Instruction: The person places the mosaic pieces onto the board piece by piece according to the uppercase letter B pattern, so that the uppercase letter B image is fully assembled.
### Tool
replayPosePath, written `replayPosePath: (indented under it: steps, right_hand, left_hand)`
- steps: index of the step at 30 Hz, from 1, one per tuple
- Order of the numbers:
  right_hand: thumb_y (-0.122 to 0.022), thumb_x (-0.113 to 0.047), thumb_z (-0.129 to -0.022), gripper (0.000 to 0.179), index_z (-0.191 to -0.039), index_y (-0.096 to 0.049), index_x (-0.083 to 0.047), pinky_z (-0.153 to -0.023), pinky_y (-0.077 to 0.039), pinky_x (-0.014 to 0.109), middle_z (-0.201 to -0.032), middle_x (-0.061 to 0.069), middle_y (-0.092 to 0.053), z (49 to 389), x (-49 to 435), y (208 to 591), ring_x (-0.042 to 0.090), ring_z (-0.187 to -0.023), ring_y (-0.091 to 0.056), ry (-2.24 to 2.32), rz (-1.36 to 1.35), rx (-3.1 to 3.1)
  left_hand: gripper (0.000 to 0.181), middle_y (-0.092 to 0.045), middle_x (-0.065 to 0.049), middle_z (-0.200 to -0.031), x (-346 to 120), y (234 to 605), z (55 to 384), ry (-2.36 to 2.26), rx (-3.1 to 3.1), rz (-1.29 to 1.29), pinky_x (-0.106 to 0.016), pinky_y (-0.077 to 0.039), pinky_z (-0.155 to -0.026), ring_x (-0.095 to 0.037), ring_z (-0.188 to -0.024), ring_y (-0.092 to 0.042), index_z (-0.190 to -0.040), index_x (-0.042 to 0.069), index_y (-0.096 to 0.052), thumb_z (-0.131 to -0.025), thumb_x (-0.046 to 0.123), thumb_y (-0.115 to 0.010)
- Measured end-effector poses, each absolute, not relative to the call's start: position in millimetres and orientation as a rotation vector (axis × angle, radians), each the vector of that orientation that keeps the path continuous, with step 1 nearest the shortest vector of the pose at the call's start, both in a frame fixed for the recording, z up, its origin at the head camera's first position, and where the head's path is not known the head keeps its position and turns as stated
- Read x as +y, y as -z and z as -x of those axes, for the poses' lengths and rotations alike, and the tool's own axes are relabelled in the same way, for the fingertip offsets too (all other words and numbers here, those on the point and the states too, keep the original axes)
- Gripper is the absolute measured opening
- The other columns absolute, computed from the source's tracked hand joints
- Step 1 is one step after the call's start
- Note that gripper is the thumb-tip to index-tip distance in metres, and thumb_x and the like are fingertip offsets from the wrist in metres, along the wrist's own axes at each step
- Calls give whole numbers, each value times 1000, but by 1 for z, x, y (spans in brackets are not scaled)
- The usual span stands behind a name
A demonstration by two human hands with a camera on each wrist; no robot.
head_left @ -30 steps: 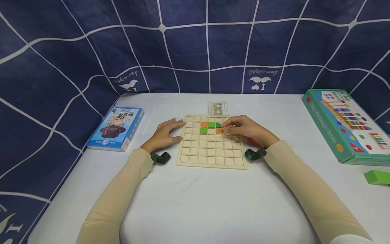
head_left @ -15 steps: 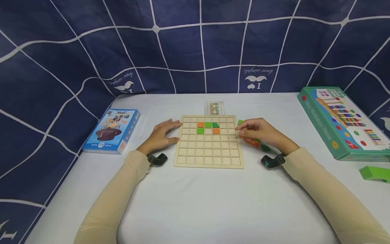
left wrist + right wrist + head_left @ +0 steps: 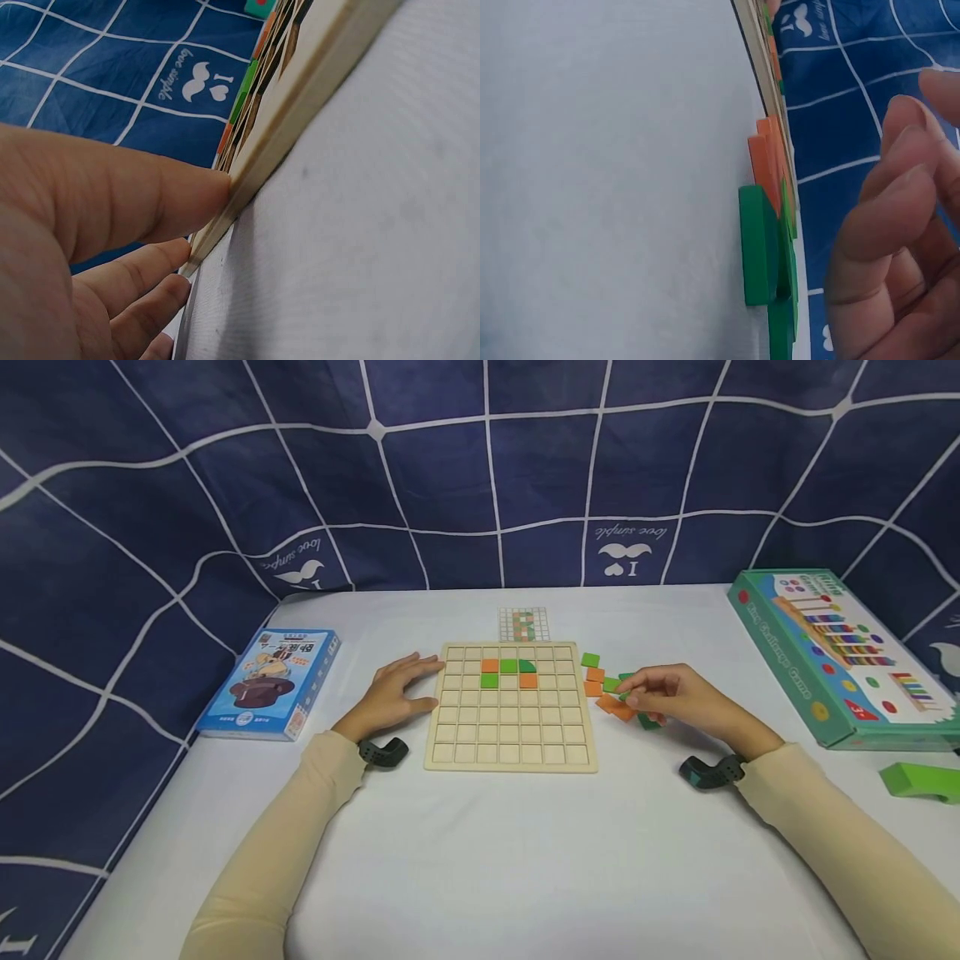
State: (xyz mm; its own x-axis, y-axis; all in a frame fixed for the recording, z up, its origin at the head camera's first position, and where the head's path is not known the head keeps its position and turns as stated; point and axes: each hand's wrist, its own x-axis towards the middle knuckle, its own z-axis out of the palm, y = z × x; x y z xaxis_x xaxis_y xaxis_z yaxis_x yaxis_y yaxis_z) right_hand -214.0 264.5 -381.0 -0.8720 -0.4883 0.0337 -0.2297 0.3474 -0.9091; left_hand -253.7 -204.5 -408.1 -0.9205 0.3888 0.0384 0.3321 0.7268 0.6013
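A wooden grid board (image 3: 510,727) lies in the middle of the table. Its upper cells hold two orange tiles, two green tiles and a dark green rounded tile (image 3: 527,667). My left hand (image 3: 393,693) touches the board's left edge with its thumb and fingertips; the left wrist view shows the thumb (image 3: 172,195) against the rim. To the board's right is a loose pile with orange tiles (image 3: 593,689), green tiles (image 3: 590,660) and dark green pieces (image 3: 757,247). My right hand (image 3: 678,697) hovers over this pile, fingers loosely bent, with no piece visible in them; it hides part of the pile.
A small pattern card (image 3: 524,624) lies behind the board. At the left stands a blue game box (image 3: 270,685). A large green game box (image 3: 840,660) is at the right, with a green arch-shaped block (image 3: 922,782) in front of it. A dark blue cloth hangs behind.
My right hand has moved right, from the board's upper cells to the loose pile, leaving the dark green rounded tile in the board. The left hand stays at the board's edge.
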Motion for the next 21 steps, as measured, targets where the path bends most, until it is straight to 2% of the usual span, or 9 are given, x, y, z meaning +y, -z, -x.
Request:
replayPosePath:
  steps: [5, 9, 15, 21]
  right_hand:
    - [-68, 2, -103, 17, -118, -73, 8, -51, -44, 28, -85, 3, -68, 214, 270, 385, 16, -58, -52, 1543, 678, 2354]
    - [-70, 9, -98, 19, -116, -74, 10, -50, -39, 26, -91, 1, -70, 215, 272, 390, 11, -57, -46, 1447, 757, 2418]
    - [-82, 6, -90, 28, -117, -78, 3, -57, -39, 22, -84, -2, -61, 214, 271, 389, 7, -62, -47, 1185, 713, 2616]
    - [-83, 7, -88, 29, -116, -78, 3, -59, -39, 22, -84, -1, -61, 213, 269, 388, 8, -65, -48, 1105, 700, 2657]
  left_hand:
    - [68, -41, -15, -171, -205, 407, 253, -964, 2831, -602, -59, -7, -132, -38, -164, -21, -159, 6, -54, -96, 19, -74]
    - [67, -42, -15, -171, -205, 408, 253, -961, 2832, -604, -59, -7, -132, -38, -164, -21, -159, 6, -54, -96, 19, -74]
    - [67, -41, -15, -171, -205, 409, 254, -961, 2834, -611, -59, -6, -132, -37, -165, -21, -159, 7, -54, -97, 20, -74]
    - [67, -41, -15, -171, -206, 409, 254, -965, 2830, -605, -59, -6, -132, -37, -165, -21, -159, 7, -54, -96, 19, -74]
